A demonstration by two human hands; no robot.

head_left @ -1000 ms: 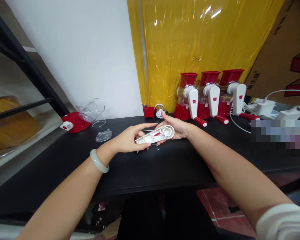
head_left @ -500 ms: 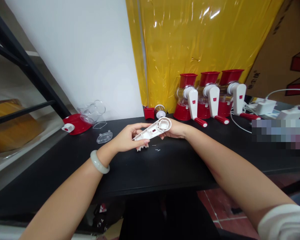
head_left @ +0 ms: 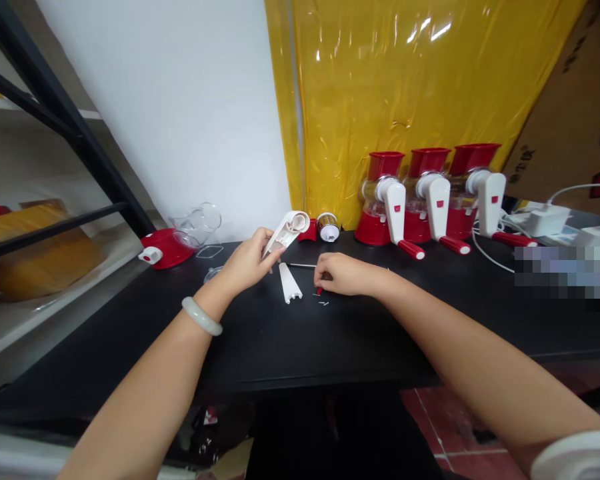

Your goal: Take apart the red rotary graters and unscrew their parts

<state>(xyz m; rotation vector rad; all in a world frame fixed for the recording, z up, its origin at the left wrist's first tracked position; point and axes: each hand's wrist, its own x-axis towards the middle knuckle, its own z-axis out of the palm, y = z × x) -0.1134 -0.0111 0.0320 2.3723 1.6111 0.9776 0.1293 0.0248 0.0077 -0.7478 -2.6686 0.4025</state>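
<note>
My left hand (head_left: 247, 265) is closed round a white plastic crank-handle shell (head_left: 287, 231) and holds it tilted up above the black table (head_left: 300, 333). A second white cover piece (head_left: 289, 282) lies flat on the table just right of that hand. My right hand (head_left: 344, 274) rests on the table with its fingers pinched on a small red part (head_left: 319, 291). A few tiny screws (head_left: 324, 303) lie beside it, and a thin metal rod (head_left: 303, 265) lies just behind.
Three red and white hand-crank grinders (head_left: 427, 197) stand at the back before a yellow sheet. A red base (head_left: 163, 247) with clear parts (head_left: 195, 223) sits at the left, a small drum (head_left: 328, 227) at the back centre, white chargers and cables (head_left: 540, 220) at the right.
The handle has come apart: my left hand lifted one white shell up and left, the other piece now lies on the table, and my right hand dropped onto a small red part.
</note>
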